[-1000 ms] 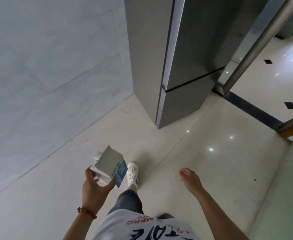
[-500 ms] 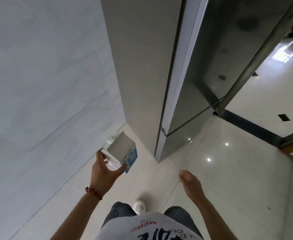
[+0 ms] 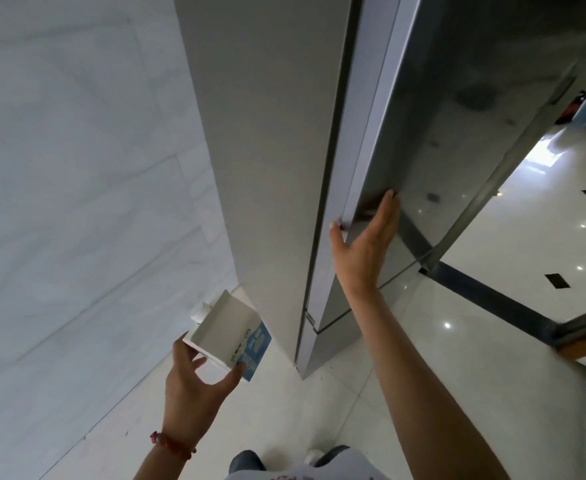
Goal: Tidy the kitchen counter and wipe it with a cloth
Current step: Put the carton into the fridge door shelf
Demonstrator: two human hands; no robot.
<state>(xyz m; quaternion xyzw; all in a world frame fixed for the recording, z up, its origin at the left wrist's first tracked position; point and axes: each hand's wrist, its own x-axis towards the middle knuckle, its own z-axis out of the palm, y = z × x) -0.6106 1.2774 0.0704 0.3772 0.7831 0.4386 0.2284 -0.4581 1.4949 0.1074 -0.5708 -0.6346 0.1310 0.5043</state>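
Fingers (image 3: pixel 387 211) of right hand (image 3: pixel 366 249) spread flat on fridge door (image 3: pixel 458 133) edge, thumb hooked behind it. Left hand (image 3: pixel 194 386) pinches milk carton (image 3: pixel 225 329) low beside fridge. Advice: curl fingertips round edge, pull steadily, keep carton upright.

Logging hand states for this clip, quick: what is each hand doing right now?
Left hand: closed on the milk carton.
Right hand: open, fingers at the edge of the fridge door, holding nothing.

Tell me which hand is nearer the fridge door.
Right. The right hand touches the fridge door at its edge; the left hand holds the carton lower, apart.
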